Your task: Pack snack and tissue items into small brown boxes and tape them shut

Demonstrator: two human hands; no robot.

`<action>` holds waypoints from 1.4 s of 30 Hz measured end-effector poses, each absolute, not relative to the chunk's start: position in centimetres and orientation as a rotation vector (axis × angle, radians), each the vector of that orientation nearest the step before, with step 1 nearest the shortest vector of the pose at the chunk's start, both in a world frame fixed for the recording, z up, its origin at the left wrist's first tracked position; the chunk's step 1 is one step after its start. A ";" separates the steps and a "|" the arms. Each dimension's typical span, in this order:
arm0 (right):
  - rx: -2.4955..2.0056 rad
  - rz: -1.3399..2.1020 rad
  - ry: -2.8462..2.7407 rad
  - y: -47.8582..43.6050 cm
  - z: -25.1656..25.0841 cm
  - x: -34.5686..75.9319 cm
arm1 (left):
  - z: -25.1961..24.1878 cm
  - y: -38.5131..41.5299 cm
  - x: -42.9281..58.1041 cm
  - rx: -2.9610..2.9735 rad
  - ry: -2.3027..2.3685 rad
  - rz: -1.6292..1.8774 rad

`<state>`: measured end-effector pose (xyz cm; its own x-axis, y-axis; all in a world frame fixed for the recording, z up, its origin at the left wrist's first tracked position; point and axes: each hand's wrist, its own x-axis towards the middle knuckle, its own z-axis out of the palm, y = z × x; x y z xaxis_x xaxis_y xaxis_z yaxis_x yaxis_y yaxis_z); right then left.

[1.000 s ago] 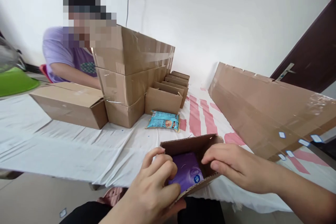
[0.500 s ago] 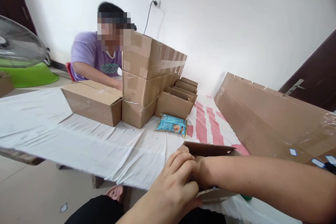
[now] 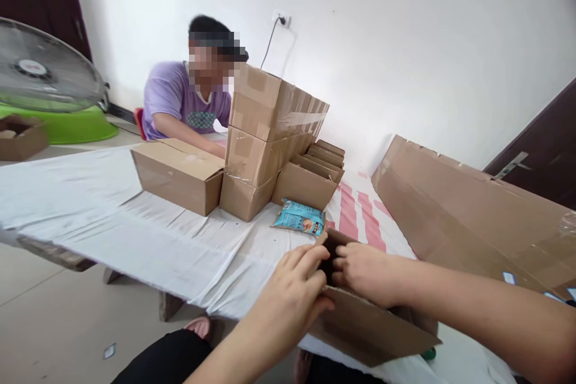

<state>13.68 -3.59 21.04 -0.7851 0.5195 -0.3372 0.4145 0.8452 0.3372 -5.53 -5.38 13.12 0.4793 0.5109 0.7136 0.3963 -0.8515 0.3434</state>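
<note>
An open cardboard box (image 3: pixel 369 327) lies tilted at the front edge of the table, its dark opening facing up. My left hand (image 3: pixel 297 288) grips its left end, fingers over the rim and thumb lower on the outside. My right hand (image 3: pixel 360 267) reaches into the opening with loosely bent fingers, slightly apart. Nothing shows between them, though the fingertips are partly in shadow. What lies deeper in the box is hidden. Just beyond the box, a blue printed packet (image 3: pixel 299 217) rests on the white table cover (image 3: pixel 180 258).
Taped cartons (image 3: pixel 254 132) form a stacked row ahead, beside several open boxes (image 3: pixel 310 183). One closed carton (image 3: pixel 180 177) sits to their left. A person in a purple shirt (image 3: pixel 168 93) sits behind. A large cardboard sheet (image 3: pixel 459 204) stands at right; a fan (image 3: pixel 40 66) is far left.
My right hand has come partly up out of the box, showing its fingers. The box has tipped, showing more of its near side. My left hand stays at its end.
</note>
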 end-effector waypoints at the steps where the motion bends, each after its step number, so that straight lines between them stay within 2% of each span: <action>1: 0.698 0.340 2.589 -3.5 22.4 13.9 | 13.1 -4.9 -6.0 2.590 0.850 1.331; 6: 0.999 0.474 2.797 -3.1 26.5 16.3 | 12.6 -2.3 -9.0 2.546 1.082 1.441; 10: 1.230 0.549 3.040 -2.7 25.6 18.2 | 12.1 -0.9 -10.3 2.490 1.159 1.470; 14: 1.463 0.425 3.185 -2.8 24.1 18.9 | 12.0 -0.5 -10.6 2.464 1.150 1.440; 19: 1.901 0.099 3.203 -2.9 23.3 19.0 | 12.1 -0.3 -10.9 2.485 1.130 1.444; 21: 2.203 -0.170 3.153 -2.8 23.2 19.1 | 11.8 0.1 -10.7 2.506 1.182 1.450; 23: 2.416 -0.586 3.134 -2.6 23.2 19.0 | 11.2 0.9 -10.2 2.479 1.274 1.509; 27: 2.366 -1.406 3.114 -2.0 23.1 18.8 | 9.6 2.8 -8.8 2.247 1.429 1.778; 30: 2.347 -1.654 3.021 -1.9 22.6 18.4 | 9.1 3.1 -7.9 2.130 1.580 1.934; 33: 2.351 -1.762 2.968 -2.0 22.0 17.9 | 9.3 2.1 -6.9 2.093 1.553 2.115; 35: 2.319 -1.827 2.930 -2.1 21.7 17.4 | 9.5 1.2 -6.3 2.068 1.344 2.161; 38: 2.266 -1.831 2.916 -2.3 21.7 16.7 | 9.9 0.3 -5.4 1.872 0.947 1.895; 42: 2.066 -1.637 3.076 -2.3 21.9 15.9 | 10.4 -0.1 -4.9 1.499 0.538 1.550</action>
<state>15.89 -2.29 21.92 -0.1943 0.9440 0.2668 0.3059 0.3167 -0.8978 -4.89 -0.09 10.38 0.1241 0.8167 0.5635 -0.2922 -0.5126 0.8073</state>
